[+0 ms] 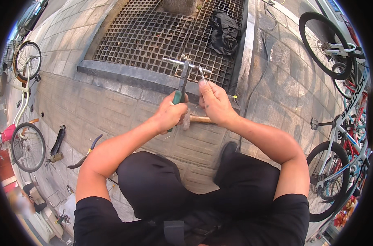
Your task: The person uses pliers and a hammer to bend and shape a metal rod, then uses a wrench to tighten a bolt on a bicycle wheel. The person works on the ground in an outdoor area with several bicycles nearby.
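My left hand [173,110] is closed around green-handled pliers [179,94], whose long metal jaws reach up to a thin silver threaded rod [170,61] held crosswise above the grate. My right hand [213,102] pinches a small silver tool, apparently a wrench [201,73], between thumb and fingers, with its head at the right part of the rod. A wooden-handled hammer [198,119] lies on the paving below my hands, partly hidden by them. Other pliers with blue-and-yellow handles [94,143] lie beside my left forearm.
A metal tree grate [133,37] with a trunk [178,5] and black crumpled fabric [223,33] lies ahead inside a raised kerb [108,69]. Several bicycles [325,176] stand right, others [26,139] left, near loose parts [57,141]. A cable [266,53] crosses the paving. A person [24,201] is at lower left.
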Action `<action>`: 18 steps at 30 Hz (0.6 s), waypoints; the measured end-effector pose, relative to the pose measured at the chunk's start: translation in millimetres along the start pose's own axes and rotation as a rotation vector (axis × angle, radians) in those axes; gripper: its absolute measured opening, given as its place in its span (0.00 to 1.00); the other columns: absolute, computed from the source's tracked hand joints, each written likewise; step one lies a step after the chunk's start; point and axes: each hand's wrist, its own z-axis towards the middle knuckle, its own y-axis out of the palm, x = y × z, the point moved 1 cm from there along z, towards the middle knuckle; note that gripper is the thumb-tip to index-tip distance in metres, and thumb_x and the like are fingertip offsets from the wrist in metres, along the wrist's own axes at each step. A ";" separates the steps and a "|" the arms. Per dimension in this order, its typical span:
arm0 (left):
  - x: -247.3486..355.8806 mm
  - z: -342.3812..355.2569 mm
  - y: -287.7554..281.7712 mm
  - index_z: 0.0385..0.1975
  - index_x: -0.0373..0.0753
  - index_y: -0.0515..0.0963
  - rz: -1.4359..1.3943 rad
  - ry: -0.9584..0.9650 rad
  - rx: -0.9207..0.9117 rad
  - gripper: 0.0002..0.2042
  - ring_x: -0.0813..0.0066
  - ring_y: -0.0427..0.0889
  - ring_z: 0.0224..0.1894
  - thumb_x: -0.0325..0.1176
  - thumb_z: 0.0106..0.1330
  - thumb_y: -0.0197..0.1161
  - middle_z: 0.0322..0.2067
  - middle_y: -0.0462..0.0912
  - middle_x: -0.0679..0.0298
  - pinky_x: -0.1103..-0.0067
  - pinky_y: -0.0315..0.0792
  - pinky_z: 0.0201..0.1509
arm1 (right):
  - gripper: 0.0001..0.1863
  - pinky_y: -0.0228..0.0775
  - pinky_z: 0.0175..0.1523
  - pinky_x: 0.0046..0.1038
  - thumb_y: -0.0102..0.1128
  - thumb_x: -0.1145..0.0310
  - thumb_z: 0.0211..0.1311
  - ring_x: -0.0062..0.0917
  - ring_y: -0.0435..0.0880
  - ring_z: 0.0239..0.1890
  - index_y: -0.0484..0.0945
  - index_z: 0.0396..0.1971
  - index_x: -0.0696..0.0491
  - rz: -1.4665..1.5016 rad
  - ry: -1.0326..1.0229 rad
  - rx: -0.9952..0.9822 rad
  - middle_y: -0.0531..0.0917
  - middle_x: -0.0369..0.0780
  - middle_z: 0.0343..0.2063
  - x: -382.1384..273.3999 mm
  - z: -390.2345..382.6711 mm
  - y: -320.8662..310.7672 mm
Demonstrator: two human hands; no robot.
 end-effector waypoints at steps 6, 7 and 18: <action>3.8 -6.2 1.0 0.41 0.43 0.70 -0.132 -0.070 -0.081 0.07 0.81 0.63 0.23 0.25 0.65 0.55 0.26 0.68 0.70 0.76 0.62 0.26 | 0.20 0.69 0.30 0.36 0.50 0.54 0.87 0.35 0.75 0.23 0.69 0.36 0.54 -0.544 -0.352 0.013 0.75 0.42 0.21 10.1 15.9 -29.1; 3.8 -8.9 1.6 0.39 0.45 0.69 -0.157 -0.104 -0.090 0.07 0.81 0.62 0.24 0.25 0.65 0.54 0.27 0.67 0.71 0.76 0.62 0.27 | 0.19 0.71 0.31 0.41 0.51 0.55 0.86 0.45 0.80 0.23 0.69 0.37 0.55 -0.703 -0.412 0.019 0.79 0.48 0.21 8.2 17.8 -35.1; 7.9 -2.9 1.3 0.43 0.44 0.70 -0.148 0.030 0.066 0.10 0.81 0.66 0.26 0.23 0.65 0.54 0.31 0.70 0.69 0.76 0.66 0.29 | 0.19 0.72 0.33 0.42 0.56 0.55 0.83 0.46 0.79 0.24 0.70 0.38 0.56 -0.749 -0.348 -0.079 0.78 0.50 0.21 17.2 21.8 -43.9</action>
